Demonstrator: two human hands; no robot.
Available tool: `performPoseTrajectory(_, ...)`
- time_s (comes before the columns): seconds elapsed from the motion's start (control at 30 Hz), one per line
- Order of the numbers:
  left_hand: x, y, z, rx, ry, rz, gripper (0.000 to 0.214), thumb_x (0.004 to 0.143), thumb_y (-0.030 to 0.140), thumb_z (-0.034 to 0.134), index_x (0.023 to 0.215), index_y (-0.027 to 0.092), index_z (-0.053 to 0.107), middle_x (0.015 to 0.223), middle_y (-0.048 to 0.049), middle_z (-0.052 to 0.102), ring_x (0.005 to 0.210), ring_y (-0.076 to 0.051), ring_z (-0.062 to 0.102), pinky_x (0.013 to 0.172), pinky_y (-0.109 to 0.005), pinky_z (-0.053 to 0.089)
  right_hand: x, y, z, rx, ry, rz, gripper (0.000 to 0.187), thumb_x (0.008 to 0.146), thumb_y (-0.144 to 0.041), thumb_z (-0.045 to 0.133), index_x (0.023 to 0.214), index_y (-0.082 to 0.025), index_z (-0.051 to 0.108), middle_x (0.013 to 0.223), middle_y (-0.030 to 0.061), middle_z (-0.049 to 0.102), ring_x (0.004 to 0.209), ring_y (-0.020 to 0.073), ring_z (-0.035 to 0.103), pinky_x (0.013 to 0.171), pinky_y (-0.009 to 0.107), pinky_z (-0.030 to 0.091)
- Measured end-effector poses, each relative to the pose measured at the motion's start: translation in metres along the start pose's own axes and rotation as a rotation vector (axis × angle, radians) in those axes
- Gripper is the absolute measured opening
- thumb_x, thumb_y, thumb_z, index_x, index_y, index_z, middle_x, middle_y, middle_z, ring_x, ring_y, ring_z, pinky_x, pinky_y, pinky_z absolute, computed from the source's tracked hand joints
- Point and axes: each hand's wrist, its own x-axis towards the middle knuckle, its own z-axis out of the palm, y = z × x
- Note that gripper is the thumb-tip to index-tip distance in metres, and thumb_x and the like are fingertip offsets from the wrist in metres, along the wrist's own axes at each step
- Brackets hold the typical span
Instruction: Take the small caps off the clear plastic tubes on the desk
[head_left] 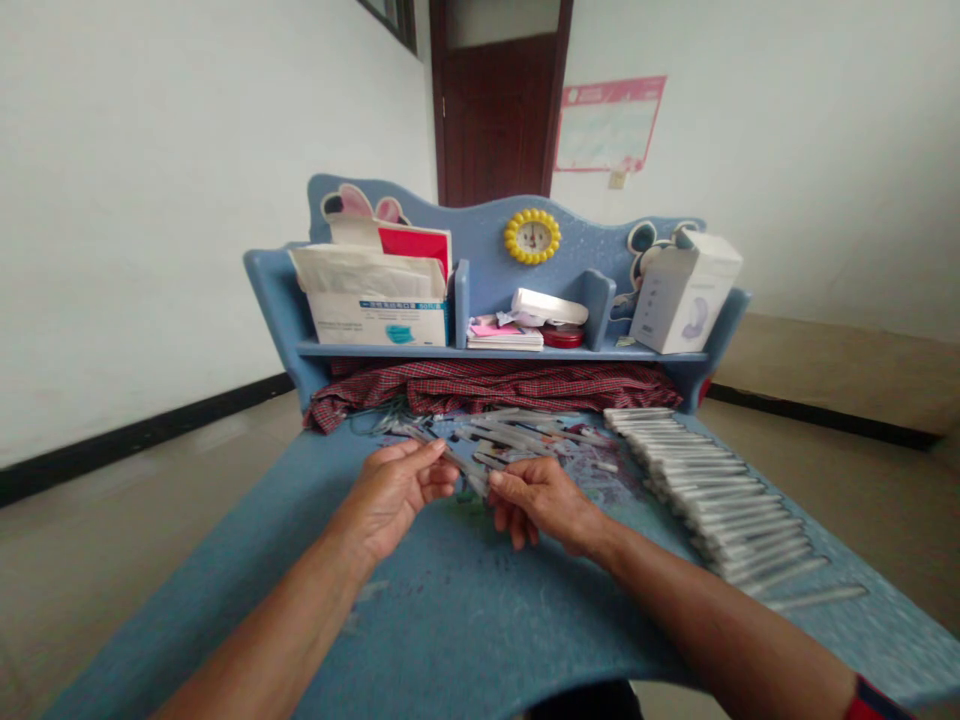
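Observation:
My left hand [401, 490] is closed, thumb and fingertips pinching the end of a slim, pen-like piece. My right hand [544, 500] pinches a translucent pen barrel [472, 474] close to the left fingertips; blur hides whether the two pieces join. Just beyond my hands lies a loose spread of clear pen barrels [510, 433] and thin dark pieces. To the right, a long row of whitish, capped-looking pens [720, 490] is stacked side by side along the desk edge.
The blue desk [450, 610] has a raised shelf [375, 350] at the back. On it stand a mask box [379, 318], a white carton [682, 295] and small items around a red tin [562, 336]. Checked cloth [487, 385] lies bunched underneath.

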Motion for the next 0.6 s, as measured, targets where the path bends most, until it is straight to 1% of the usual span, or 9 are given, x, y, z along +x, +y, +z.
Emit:
performPoseTrajectory(0.07, 0.0, 0.0002, -0.0001, 0.003, 0.012, 0.007, 0.006, 0.075, 0.006, 0.054, 0.07, 0.01, 0.055, 0.054, -0.0036, 0.062, 0.046, -0.01, 0.058, 0.045, -0.019, 0.049, -0.0003, -0.0008, -0.0009, -0.093, 0.095, -0.078, 0.033, 0.076, -0.046, 0.052, 0.066, -0.015, 0.051, 0.05, -0.0039, 0.048, 0.038, 0.0055, 0.045, 0.036, 0.016, 0.029)
performPoseTrajectory(0.13, -0.0002, 0.0005, 0.0001, 0.008, 0.004, 0.008, 0.006, 0.075, 0.007, 0.054, 0.069, 0.009, 0.055, 0.054, -0.0037, 0.062, 0.045, -0.01, 0.058, 0.044, -0.019, 0.049, -0.0011, -0.0009, -0.0012, -0.152, 0.132, -0.125, 0.033, 0.076, -0.045, 0.054, 0.062, -0.015, 0.051, 0.048, -0.0046, 0.046, 0.039, 0.0049, 0.045, 0.037, 0.016, 0.03)
performPoseTrajectory(0.23, -0.0009, 0.0011, 0.001, 0.006, -0.014, 0.002, 0.006, 0.074, 0.007, 0.055, 0.068, 0.009, 0.056, 0.054, -0.0039, 0.062, 0.045, -0.01, 0.058, 0.044, -0.019, 0.049, -0.0013, -0.0002, -0.0008, -0.068, 0.026, -0.052, 0.042, 0.082, -0.05, 0.039, 0.064, -0.014, 0.051, 0.05, -0.0026, 0.05, 0.035, 0.0047, 0.045, 0.034, 0.016, 0.03)
performPoseTrajectory(0.27, -0.0012, 0.0014, 0.0014, 0.001, -0.013, 0.004, 0.006, 0.074, 0.007, 0.055, 0.068, 0.009, 0.056, 0.055, -0.0039, 0.062, 0.045, -0.01, 0.058, 0.044, -0.019, 0.049, -0.0011, 0.0001, -0.0006, -0.042, 0.003, -0.027, 0.043, 0.082, -0.052, 0.038, 0.066, -0.014, 0.051, 0.051, -0.0022, 0.051, 0.034, 0.0047, 0.045, 0.033, 0.016, 0.03)
performPoseTrajectory(0.33, -0.0018, 0.002, 0.0024, -0.007, -0.004, 0.006, 0.006, 0.073, 0.007, 0.055, 0.068, 0.009, 0.056, 0.055, -0.004, 0.062, 0.045, -0.01, 0.058, 0.044, -0.019, 0.049, -0.0005, 0.0002, -0.0007, -0.03, 0.033, -0.03, 0.039, 0.078, -0.052, 0.046, 0.069, -0.014, 0.051, 0.052, -0.0028, 0.052, 0.033, 0.0044, 0.045, 0.032, 0.015, 0.031)
performPoseTrajectory(0.4, -0.0023, 0.0024, 0.0032, -0.007, -0.003, 0.006, 0.006, 0.073, 0.006, 0.055, 0.068, 0.009, 0.056, 0.055, -0.0042, 0.062, 0.044, -0.01, 0.058, 0.043, -0.018, 0.049, -0.0004, 0.0001, -0.001, -0.052, 0.089, -0.077, 0.035, 0.074, -0.049, 0.054, 0.067, -0.015, 0.05, 0.052, -0.0039, 0.051, 0.034, 0.0038, 0.044, 0.033, 0.015, 0.031)
performPoseTrajectory(0.47, -0.0025, 0.0024, 0.0034, -0.001, -0.009, 0.002, 0.008, 0.074, 0.006, 0.055, 0.067, 0.009, 0.057, 0.054, -0.0042, 0.062, 0.044, -0.01, 0.058, 0.043, -0.018, 0.048, -0.0006, 0.0001, -0.0012, -0.059, 0.074, -0.091, 0.035, 0.077, -0.048, 0.05, 0.065, -0.015, 0.049, 0.051, -0.0036, 0.051, 0.033, 0.0038, 0.044, 0.032, 0.014, 0.031)
performPoseTrajectory(0.53, -0.0025, 0.002, 0.003, 0.002, -0.014, 0.004, 0.008, 0.074, 0.007, 0.055, 0.066, 0.009, 0.057, 0.054, -0.0041, 0.062, 0.044, -0.01, 0.058, 0.043, -0.018, 0.049, -0.0009, 0.0004, -0.0011, -0.051, 0.005, -0.054, 0.04, 0.082, -0.05, 0.04, 0.065, -0.015, 0.048, 0.05, -0.0027, 0.052, 0.032, 0.0043, 0.045, 0.031, 0.014, 0.03)
performPoseTrajectory(0.6, -0.0023, 0.0015, 0.0023, 0.002, -0.014, 0.01, 0.008, 0.073, 0.007, 0.056, 0.066, 0.009, 0.057, 0.054, -0.0041, 0.062, 0.044, -0.01, 0.058, 0.043, -0.018, 0.049, -0.001, 0.0005, -0.0011, -0.038, -0.022, -0.021, 0.039, 0.081, -0.051, 0.04, 0.068, -0.015, 0.048, 0.05, -0.0029, 0.052, 0.031, 0.0047, 0.045, 0.03, 0.014, 0.03)
